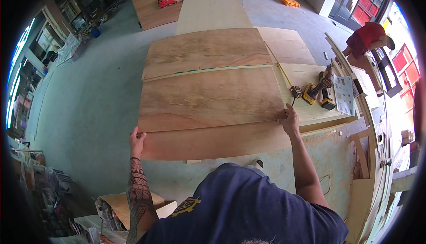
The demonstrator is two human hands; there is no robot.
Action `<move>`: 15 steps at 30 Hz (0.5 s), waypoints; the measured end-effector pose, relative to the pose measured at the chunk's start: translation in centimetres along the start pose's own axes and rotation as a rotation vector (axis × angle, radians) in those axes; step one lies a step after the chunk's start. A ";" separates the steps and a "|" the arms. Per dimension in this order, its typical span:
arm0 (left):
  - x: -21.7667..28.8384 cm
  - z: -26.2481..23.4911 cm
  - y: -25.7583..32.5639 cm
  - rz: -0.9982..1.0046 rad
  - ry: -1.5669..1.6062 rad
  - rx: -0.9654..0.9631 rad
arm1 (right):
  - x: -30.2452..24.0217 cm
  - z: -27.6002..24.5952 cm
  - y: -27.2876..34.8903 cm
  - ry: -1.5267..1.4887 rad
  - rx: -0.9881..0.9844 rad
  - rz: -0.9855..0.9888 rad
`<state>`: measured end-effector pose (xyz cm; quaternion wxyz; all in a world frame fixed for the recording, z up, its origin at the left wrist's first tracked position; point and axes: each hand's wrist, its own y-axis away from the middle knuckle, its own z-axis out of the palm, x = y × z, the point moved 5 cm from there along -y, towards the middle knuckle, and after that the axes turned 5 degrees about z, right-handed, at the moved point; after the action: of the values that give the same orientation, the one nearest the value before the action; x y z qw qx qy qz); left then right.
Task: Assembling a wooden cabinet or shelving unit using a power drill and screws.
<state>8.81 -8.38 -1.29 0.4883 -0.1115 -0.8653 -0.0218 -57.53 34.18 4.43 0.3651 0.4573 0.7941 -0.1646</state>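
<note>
A brown plywood panel (208,99) lies across the work surface in front of me. My left hand (137,142) pinches its near left corner, thumb and fingers closed at the edge. At the near right corner, my right hand (290,119) grips the same panel, the index finger raised a little. Under its near edge shows a reddish-brown sheet (213,144). Beyond the panel lies another plywood piece (204,51), with a pale strip (208,71) bearing green marks along the line between them.
Right of the panel are a tape measure (296,91) with its yellow blade out, cordless drills (317,88) and a printed sheet (344,95). A person in red (370,35) bends over at the far right. Long boards (368,106) run along the right; a cardboard box (120,206) stands lower left.
</note>
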 end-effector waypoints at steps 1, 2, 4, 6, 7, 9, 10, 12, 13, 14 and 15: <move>0.4 0.1 0.0 0.012 -0.016 -0.001 | 0.1 -0.1 0.0 -0.015 0.031 -0.003; 0.8 0.2 0.0 0.024 -0.031 -0.002 | 0.3 -0.1 0.1 -0.030 0.063 -0.006; 1.3 0.4 0.1 0.004 -0.043 0.008 | 0.6 0.1 0.2 -0.050 0.068 -0.008; 1.8 0.1 0.1 -0.011 -0.055 0.016 | 0.8 0.4 0.0 -0.072 0.077 -0.006; 1.9 0.0 0.2 0.004 -0.076 0.013 | 0.9 0.5 0.2 -0.105 0.082 0.003; 2.2 -0.1 0.4 0.028 -0.096 0.000 | 1.4 0.4 0.3 -0.140 0.097 0.020; 2.7 0.2 0.2 0.036 -0.124 -0.014 | 1.1 0.2 0.5 -0.131 0.096 0.027; 2.8 0.5 0.2 0.056 -0.155 -0.036 | 1.0 0.0 0.7 -0.128 0.103 0.044; 2.6 0.0 0.3 0.074 -0.142 -0.016 | 1.0 0.2 0.5 -0.127 0.103 0.036; 2.5 -0.1 0.1 0.092 -0.127 0.002 | 1.1 0.3 0.4 -0.124 0.105 0.029; 2.4 0.1 0.0 0.102 -0.125 -0.009 | 1.4 0.3 0.4 -0.126 0.117 0.037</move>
<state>7.49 -7.97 0.66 0.4331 -0.1585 -0.8873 0.0063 -57.53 35.06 3.26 0.3901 0.4812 0.7499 -0.2324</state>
